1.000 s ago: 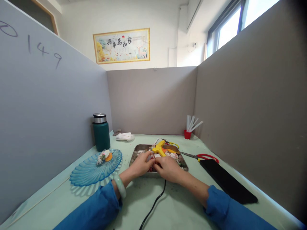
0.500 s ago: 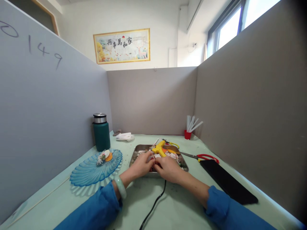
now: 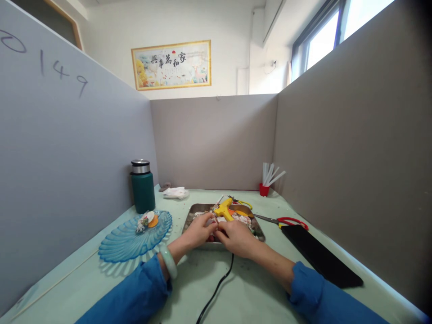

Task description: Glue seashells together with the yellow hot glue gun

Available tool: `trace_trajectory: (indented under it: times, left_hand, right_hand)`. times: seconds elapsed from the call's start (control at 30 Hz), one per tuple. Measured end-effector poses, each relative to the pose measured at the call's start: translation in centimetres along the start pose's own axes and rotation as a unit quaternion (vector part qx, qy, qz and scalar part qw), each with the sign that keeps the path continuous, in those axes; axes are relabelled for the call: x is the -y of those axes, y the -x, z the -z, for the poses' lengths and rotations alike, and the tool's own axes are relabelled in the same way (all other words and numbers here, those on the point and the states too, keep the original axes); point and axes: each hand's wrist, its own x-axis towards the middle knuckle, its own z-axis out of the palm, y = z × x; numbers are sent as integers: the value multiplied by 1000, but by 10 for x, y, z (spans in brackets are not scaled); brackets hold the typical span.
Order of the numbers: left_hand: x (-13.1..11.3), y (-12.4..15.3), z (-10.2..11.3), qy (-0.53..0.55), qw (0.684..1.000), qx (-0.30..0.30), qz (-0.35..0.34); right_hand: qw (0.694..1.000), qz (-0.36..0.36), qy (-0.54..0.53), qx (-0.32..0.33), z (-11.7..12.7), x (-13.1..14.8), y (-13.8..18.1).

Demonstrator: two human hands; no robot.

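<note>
Blue long sleeves (image 3: 135, 292), pale-green bangle (image 3: 168, 263) on L wrist

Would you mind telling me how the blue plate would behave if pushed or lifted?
The blue plate looks like ribbed glass, so probably stiff and fragile. Wide and flat, it should slide rather than tip, though the shells on it may shift.

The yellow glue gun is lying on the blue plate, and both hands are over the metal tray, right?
No. The glue gun lies in the metal tray, not on the blue plate; the head view shows it. The left hand and right hand are over the tray, as you said.
</note>
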Motion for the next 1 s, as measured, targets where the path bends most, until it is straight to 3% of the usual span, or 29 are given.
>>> trace_trajectory:
  times: [0.2,0.73,1.0]
  left_hand:
    - [1,-1,1,-13,999,-27,-17]
    - [-5,0,0,67,997,-26,26]
    - [4,-4,-2,119,992,-27,40]
  right_hand:
    - [1000,3,-10,-10,-3,-3,0]
    - [997,-28,-69,-22,-2,-5,-3]
    - [996,-36,-78,-37,-1,-5,-4]
